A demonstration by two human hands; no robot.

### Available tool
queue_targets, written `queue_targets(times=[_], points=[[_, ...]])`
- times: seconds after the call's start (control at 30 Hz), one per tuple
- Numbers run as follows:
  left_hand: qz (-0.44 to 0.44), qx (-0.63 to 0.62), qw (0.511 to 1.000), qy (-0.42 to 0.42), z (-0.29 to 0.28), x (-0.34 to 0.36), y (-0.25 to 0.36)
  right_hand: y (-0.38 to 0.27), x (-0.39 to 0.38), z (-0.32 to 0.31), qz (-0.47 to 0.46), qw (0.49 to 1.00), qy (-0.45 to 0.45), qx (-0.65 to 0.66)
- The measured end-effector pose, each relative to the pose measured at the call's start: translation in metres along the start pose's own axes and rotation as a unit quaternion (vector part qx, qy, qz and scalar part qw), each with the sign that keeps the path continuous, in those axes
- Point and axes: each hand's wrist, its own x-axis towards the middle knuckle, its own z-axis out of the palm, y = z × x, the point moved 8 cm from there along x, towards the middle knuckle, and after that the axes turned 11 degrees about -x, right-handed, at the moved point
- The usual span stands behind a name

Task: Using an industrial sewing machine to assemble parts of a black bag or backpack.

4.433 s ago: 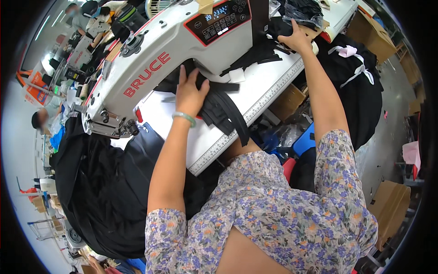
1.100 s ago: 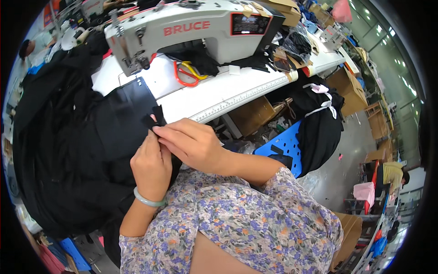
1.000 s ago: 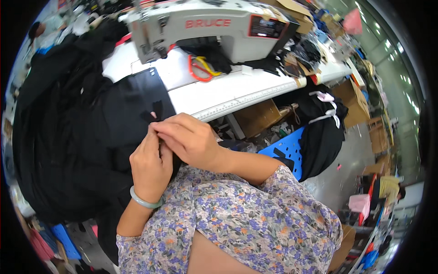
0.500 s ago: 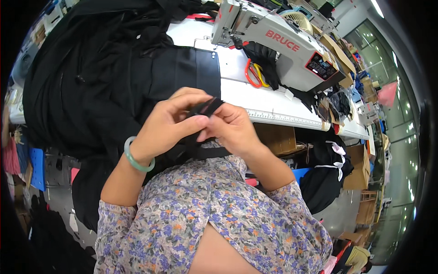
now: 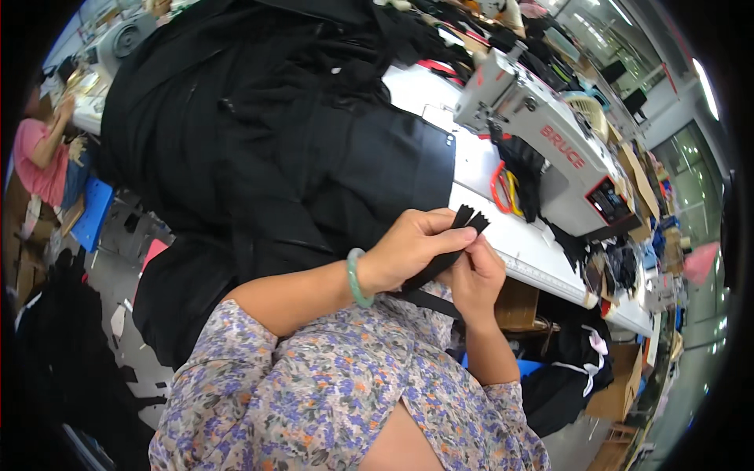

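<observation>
Turned upward since earlier, two black strip ends point(image 5: 463, 219) are pinched by left hand point(image 5: 410, 253) and right hand point(image 5: 477, 279).

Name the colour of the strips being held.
Black; the strips show best in the head view.

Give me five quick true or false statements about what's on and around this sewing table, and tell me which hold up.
1. The left hand and right hand both hold black strips. True.
2. The green bracelet is on the right wrist. False: it's on the left.
3. The sewing machine is right of the large black cloth. True.
4. The scissors' red handle is in the left hand. False: it's on the table.
5. The tabletop is white. True.
</observation>
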Motion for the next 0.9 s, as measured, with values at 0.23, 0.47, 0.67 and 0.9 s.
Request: queue_targets(times=[0.23, 0.47, 0.67, 0.9], points=[[0.006, 0.084, 0.996, -0.002, -0.013, 0.017, 0.054, -0.033, 0.044, -0.007, -0.122, 0.991, -0.014, -0.051], [0.307, -0.042, 0.948, 0.073, -0.070, 0.057, 0.268, -0.074, 0.035, 0.029, -0.343, 0.925, -0.163, 0.022], [0.435, 0.263, 0.791, 0.339, -0.154, 0.085, 0.367, -0.082, -0.030, 0.064, -0.511, 0.825, -0.238, 0.025], [0.203, 0.358, 0.910, 0.042, -0.063, 0.107, 0.216, -0.036, 0.056, 0.025, -0.405, 0.902, -0.109, -0.107]])
